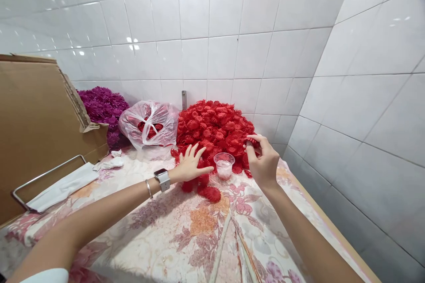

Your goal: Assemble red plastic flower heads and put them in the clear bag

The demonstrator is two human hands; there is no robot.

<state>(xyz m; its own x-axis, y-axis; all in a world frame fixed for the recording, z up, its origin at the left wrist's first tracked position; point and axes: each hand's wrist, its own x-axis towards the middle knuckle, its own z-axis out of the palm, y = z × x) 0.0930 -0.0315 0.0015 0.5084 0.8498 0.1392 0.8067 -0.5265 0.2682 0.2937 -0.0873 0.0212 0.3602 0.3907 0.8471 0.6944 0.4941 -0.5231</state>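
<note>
A large heap of red artificial flowers (215, 128) stands against the tiled wall. My left hand (191, 163) is at its front left edge, fingers spread, palm down over several red flowers. My right hand (262, 159) is at the heap's right side, thumb and fingers pinched on a red flower head (253, 141), partly hidden by the fingers. Between my hands stands a small clear plastic cup (224, 169) with whitish contents. A loose red flower (211, 194) lies in front of it. Thin pale stick-like stems (221, 247) lie near the front edge.
At the left stand a cardboard box (36, 128) and a metal wire frame (46, 177) with white paper. Behind are purple flowers (102, 108) and a tied clear bag (149, 126) with red flowers. A floral cloth (149, 230) covers the table; tiled walls close the back and right.
</note>
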